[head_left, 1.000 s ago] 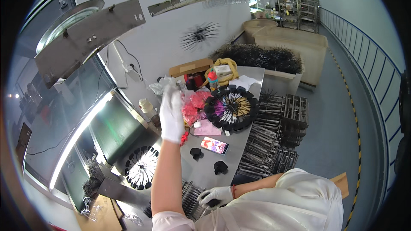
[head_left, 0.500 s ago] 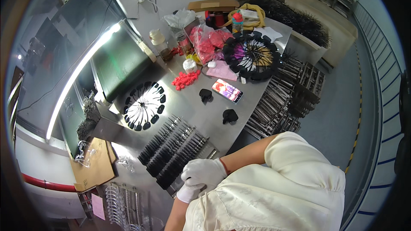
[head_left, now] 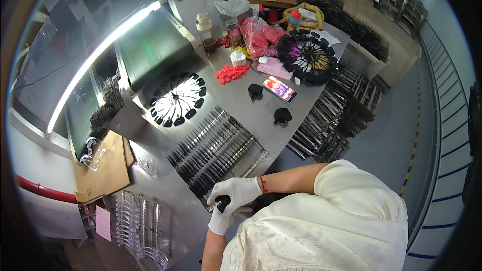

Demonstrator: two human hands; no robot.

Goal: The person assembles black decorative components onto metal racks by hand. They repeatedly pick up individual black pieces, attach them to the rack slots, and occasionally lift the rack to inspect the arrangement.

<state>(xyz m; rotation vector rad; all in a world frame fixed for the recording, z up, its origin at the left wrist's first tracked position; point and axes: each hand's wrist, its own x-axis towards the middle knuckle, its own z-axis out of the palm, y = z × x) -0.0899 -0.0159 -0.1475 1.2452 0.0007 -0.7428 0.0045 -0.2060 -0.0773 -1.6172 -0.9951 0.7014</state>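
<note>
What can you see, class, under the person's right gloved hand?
Part of the left gloved hand and a small black piece show beneath the right gloved hand. The rest of both is covered.

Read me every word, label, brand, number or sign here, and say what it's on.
None can be read.
Cardboard: small dark marks near its lower edge, too small to make out.
Phone: any lettering on its lit screen is too small.
Pink sheet below the cardboard: any print is too blurred.
</note>
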